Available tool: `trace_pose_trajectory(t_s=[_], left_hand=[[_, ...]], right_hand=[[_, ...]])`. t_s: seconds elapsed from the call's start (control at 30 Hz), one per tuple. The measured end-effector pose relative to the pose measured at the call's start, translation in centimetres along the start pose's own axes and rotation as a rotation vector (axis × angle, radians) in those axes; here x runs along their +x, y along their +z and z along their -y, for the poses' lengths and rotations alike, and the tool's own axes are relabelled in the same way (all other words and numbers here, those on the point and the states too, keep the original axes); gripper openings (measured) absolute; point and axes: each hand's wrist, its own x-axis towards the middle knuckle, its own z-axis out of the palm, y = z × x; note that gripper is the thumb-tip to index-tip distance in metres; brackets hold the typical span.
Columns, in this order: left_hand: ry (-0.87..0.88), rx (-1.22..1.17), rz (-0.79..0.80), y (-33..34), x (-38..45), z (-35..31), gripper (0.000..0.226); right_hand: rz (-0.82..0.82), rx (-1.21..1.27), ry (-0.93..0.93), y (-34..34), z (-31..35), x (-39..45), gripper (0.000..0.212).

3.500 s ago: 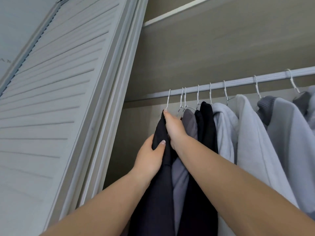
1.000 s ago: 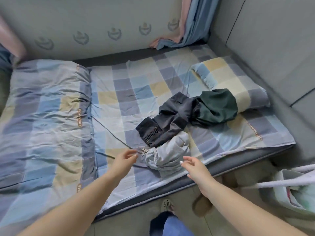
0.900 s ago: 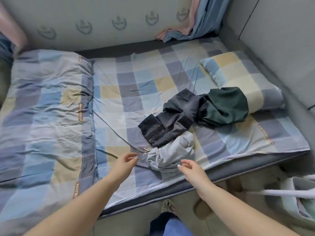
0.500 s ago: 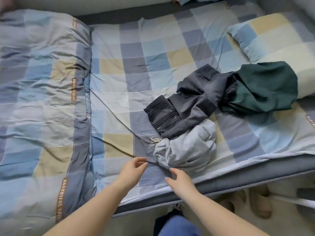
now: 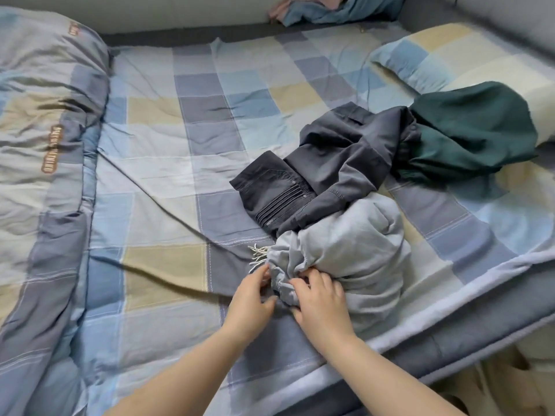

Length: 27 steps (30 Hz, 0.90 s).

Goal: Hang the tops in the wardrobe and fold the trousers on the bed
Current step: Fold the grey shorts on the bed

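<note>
Both grips, left hand (image 5: 250,298) and right hand (image 5: 321,301), pinch the grey bundle (image 5: 345,250) at its near-left end.
The rest lies up-right of them (right hand closer), across the bed (image 5: 180,151).

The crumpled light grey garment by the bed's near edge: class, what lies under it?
The crumpled light grey garment rests on the checked bedsheet and seems to overlap the dark grey trousers' near end. Whatever else lies beneath is covered.
</note>
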Motion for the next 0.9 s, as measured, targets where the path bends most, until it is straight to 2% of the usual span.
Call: trace_pose_trajectory(t_s=[0.1, 0.2, 0.27, 0.33, 0.37, 0.47, 0.53, 0.57, 0.63, 0.7, 0.77, 0.9], left_hand=[[0.105, -0.008, -0.126, 1.1, 1.7, 0.8, 0.056], [0.212, 0.018, -0.226, 0.0, 2.3, 0.3, 0.043], [0.293, -0.044, -0.197, -1.5, 2.5, -1.4, 0.028], [0.325, -0.159, -0.114, -3.2, 2.3, -4.4, 0.022], [0.35, -0.195, -0.105, -3.8, 2.4, -6.0, 0.02], [0.506, -0.193, -0.194, -6.7, 2.7, -11.9, 0.019], [0.615, -0.148, -0.256, -9.1, 2.5, -15.9, 0.023], [0.667, -0.134, -0.28, -10.3, 2.4, -17.6, 0.021], [0.77, -0.069, -0.326, -12.6, 2.0, -20.1, 0.012], [0.847, 0.069, -0.357, -14.4, 1.7, -20.9, 0.011], [0.876, 0.182, -0.385, -16.0, 1.8, -21.0, 0.009], [0.764, 0.307, -0.432, -20.0, 2.5, -19.9, 0.011]], right_hand=[[-0.03, 0.04, 0.017, 0.1, -1.0, 1.6, 0.028], [-0.021, 0.443, 0.106, -2.6, -1.4, 2.2, 0.011], [-0.065, 0.659, 0.14, -5.6, -1.3, 2.3, 0.018], [-0.094, 0.736, 0.16, -9.7, -1.4, 2.6, 0.025], [-0.082, 0.704, 0.15, -11.7, -1.5, 2.9, 0.032], [-0.066, 0.422, 0.062, -18.3, -1.2, 3.7, 0.071], [-0.081, 0.199, -0.003, -22.0, 0.0, 4.0, 0.083], [-0.109, 0.096, -0.015, -23.6, 0.6, 4.2, 0.077], [-0.246, 0.004, -0.019, -26.7, 1.5, 4.5, 0.048], [-0.381, 0.052, 0.004, -29.4, 2.1, 4.7, 0.024], [-0.416, 0.104, 0.014, -31.6, 2.8, 5.1, 0.019], [-0.411, 0.106, -0.025, -34.4, 3.7, 5.1, 0.025]])
